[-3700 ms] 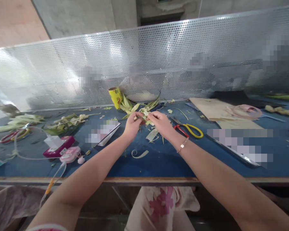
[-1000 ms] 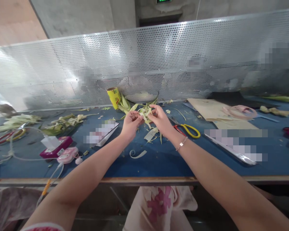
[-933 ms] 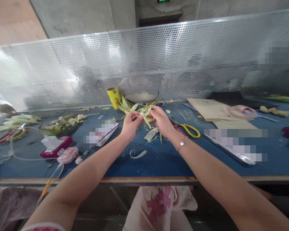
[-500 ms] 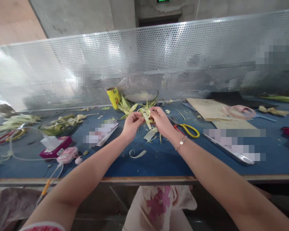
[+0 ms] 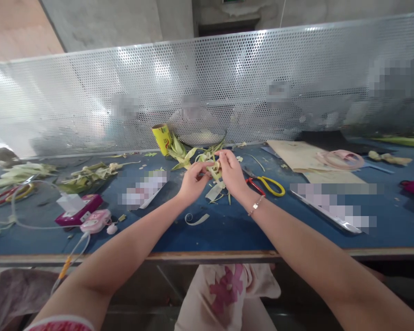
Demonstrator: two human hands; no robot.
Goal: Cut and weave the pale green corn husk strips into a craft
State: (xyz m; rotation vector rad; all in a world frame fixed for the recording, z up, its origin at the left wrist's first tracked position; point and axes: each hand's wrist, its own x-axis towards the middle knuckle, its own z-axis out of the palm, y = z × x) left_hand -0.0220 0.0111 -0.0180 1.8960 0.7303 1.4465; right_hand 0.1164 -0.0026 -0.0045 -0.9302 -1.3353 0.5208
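Pale green corn husk strips (image 5: pixel 215 171) are bunched between my two hands above the middle of the table. My left hand (image 5: pixel 194 182) is closed on the bunch from the left, fingertips pinched. From the right, my right hand (image 5: pixel 232 174) pinches it with thumb and fingers, a little higher. The fingers hide part of the husk. Below the hands lie cut husk scraps (image 5: pixel 214 192), and nearer me a curled husk strip (image 5: pixel 198 221). Just right of my right hand are scissors (image 5: pixel 273 186) with one red and one yellow handle. Leafy corn husks (image 5: pixel 179 154) lie behind my hands.
A yellow tube (image 5: pixel 162 139) stands before the perforated metal screen (image 5: pixel 207 82). On the left are a tissue pack (image 5: pixel 79 210), a pink charger (image 5: pixel 95 221) with its cable, dried husks (image 5: pixel 89 177) and other scissors (image 5: pixel 20 192). Two phones (image 5: pixel 326 211) (image 5: pixel 155 191) flank my arms. Brown paper (image 5: pixel 290 156) lies right.
My right hand has shifted slightly up and its fingers are more raised. My left hand has moved a little right and lower. Both still hold the husk.
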